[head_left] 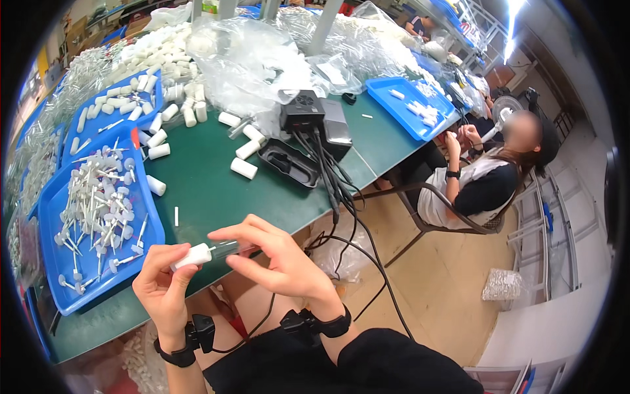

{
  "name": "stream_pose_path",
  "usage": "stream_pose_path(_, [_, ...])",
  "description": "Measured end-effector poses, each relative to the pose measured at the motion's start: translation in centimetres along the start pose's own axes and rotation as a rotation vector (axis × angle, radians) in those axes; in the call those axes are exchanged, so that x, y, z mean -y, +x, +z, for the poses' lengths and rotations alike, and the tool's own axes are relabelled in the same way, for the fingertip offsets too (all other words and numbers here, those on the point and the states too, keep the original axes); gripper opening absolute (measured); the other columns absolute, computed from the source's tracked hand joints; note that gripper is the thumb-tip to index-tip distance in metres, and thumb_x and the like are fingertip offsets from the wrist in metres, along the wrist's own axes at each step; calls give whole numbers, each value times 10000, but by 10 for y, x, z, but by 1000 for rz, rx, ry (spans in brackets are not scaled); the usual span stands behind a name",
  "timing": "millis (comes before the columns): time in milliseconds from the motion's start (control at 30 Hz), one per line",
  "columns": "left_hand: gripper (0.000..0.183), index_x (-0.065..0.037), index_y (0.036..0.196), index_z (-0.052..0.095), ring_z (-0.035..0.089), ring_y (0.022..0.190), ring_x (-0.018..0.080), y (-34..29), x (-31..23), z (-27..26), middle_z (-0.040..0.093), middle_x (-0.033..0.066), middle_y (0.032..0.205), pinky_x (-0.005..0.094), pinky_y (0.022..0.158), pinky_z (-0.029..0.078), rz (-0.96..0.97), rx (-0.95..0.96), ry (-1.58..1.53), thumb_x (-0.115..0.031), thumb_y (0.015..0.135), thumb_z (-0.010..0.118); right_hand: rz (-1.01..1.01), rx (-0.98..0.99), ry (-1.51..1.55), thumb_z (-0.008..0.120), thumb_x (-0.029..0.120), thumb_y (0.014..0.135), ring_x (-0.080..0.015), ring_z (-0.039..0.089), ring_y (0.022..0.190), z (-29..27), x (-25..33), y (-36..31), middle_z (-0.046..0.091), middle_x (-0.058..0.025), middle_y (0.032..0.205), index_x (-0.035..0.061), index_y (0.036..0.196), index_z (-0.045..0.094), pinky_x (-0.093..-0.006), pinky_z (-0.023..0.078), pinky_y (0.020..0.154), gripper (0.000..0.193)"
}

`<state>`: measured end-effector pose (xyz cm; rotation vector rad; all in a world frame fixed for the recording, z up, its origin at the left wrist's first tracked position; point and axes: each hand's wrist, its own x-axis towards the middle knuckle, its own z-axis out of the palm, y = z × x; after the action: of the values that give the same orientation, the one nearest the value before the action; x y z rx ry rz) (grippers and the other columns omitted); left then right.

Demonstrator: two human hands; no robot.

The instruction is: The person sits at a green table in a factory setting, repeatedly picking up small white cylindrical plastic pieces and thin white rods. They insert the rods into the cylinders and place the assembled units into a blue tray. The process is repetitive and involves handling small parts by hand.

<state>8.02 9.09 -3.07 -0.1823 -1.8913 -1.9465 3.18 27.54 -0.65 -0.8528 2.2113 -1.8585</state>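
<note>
Across the green counter [213, 194], clear plastic bags [243, 59] lay heaped at the back, a blue tray [151, 207] of stemmed pieces sat to the left, and a black box-shaped device [302, 110] stood beyond the right hand [282, 262], its cables [329, 180] drooping over the edge and crowding that side. Loose white cylinders [244, 168] were scattered between tray and device. Above the counter's near edge, the left hand [163, 279] pinched a white cap [193, 256], its thin stem pointing at a clear tube [226, 249] that the right hand held between thumb and fingers.
</note>
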Motion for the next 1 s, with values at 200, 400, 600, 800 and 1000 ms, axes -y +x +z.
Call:
stream_pose_path(200, [142,20,933,600,570,748,174,-7,-8,4,568,111,904,265,663,479,17,-16,-38,6,792,608,-25,-124,40,682,93,746,-116,527,668,-11,4,-9,512,-52,819,54,1001,637,-233,465,610,262])
stream_pose_path(400, [151,17,841,630,564,785,144,-16,-6,21,587,121,895,217,636,440,-39,-50,-24,66,704,668,-151,-54,88,677,43,741,-142,620,793,-7,3,-17,608,-73,921,22,996,619,-245,516,699,263])
stream_pose_path(600, [160,15,828,632,561,733,130,-19,-15,30,591,112,875,217,610,439,-51,-10,-14,85,688,668,-34,-90,322,645,39,783,-135,628,866,-3,-2,-27,647,-77,925,-15,1018,593,-250,516,738,247])
stream_pose_path(800, [170,25,798,647,590,730,161,-14,-22,12,604,131,833,226,626,455,-107,168,44,122,659,643,-14,-38,328,641,28,789,-143,626,878,4,-6,-36,642,-85,938,-19,1034,592,-265,518,764,255])
stream_pose_path(1000, [156,45,814,640,598,722,163,-19,-15,0,612,130,807,236,630,471,-252,219,-79,115,674,639,-206,-19,-11,655,63,775,-185,623,746,13,-1,-37,623,-93,872,23,1004,609,-268,517,648,237])
